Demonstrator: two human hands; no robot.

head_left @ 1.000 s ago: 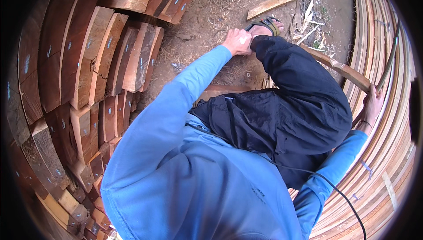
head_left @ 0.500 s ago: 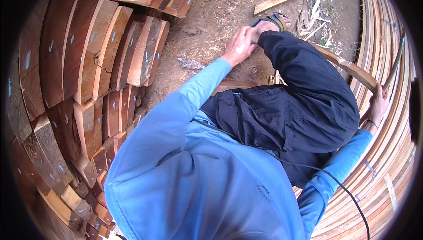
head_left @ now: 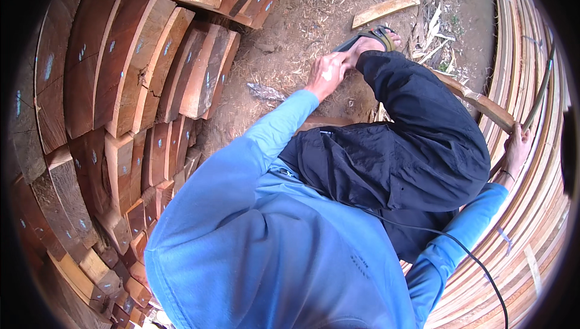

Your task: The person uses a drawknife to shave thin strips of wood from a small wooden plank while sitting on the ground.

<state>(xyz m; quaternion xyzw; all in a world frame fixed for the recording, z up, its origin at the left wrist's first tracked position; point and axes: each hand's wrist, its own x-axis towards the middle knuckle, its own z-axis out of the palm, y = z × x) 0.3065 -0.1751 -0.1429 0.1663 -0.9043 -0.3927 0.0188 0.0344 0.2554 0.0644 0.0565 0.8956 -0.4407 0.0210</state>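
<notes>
My left hand point(head_left: 327, 75) reaches down to my raised foot, its fingers curled at the heel of a dark sandal point(head_left: 383, 38) with olive straps. The exact finger grip is partly hidden by the hand's back. My right hand point(head_left: 518, 148) is closed at the right, against the stacked boards. Its fingers meet the end of a rough wooden strip point(head_left: 480, 102) and the lower end of a dark thin rod point(head_left: 543, 84). Which of these it grips is not clear.
Thick sawn timbers point(head_left: 142, 69) with blue end marks are piled high on the left. Long thin boards point(head_left: 513, 250) lie stacked along the right. Wood offcuts point(head_left: 386, 10) and shavings litter the dirt ground point(head_left: 290, 39). A black cable point(head_left: 441, 232) crosses my lap.
My left hand has shifted slightly left and down at the heel, and more of the sandal's dark back edge shows. My right hand has stayed nearly in place. The view has shifted a little.
</notes>
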